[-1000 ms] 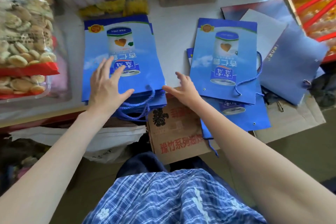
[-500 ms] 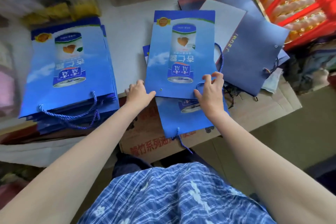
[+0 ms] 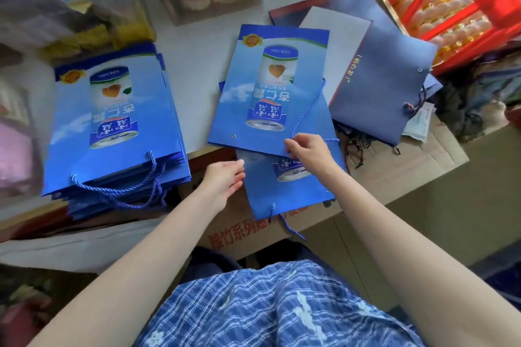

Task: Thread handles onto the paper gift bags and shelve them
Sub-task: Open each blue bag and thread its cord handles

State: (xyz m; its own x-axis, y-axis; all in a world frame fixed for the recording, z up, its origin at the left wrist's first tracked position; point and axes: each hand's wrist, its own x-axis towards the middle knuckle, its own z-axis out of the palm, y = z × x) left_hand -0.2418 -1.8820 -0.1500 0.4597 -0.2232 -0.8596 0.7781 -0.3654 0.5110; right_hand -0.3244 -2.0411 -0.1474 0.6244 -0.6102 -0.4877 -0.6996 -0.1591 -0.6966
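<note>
Head view: white counter (image 3: 197,45) crowded with flat blue gift bags.
Right hand (image 3: 308,151) pinches a blue cord (image 3: 307,110) over the top bag (image 3: 270,87); left hand (image 3: 224,179) lies relaxed, empty, beside a cardboard box (image 3: 242,236).

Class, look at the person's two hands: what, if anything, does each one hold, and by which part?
The right hand pinches the blue cord near its lower end, at the top bag's edge. The left hand holds nothing.

right hand (image 3: 308,151) lifted blue cord (image 3: 307,110), left hand (image 3: 225,177) withdrawn
</note>
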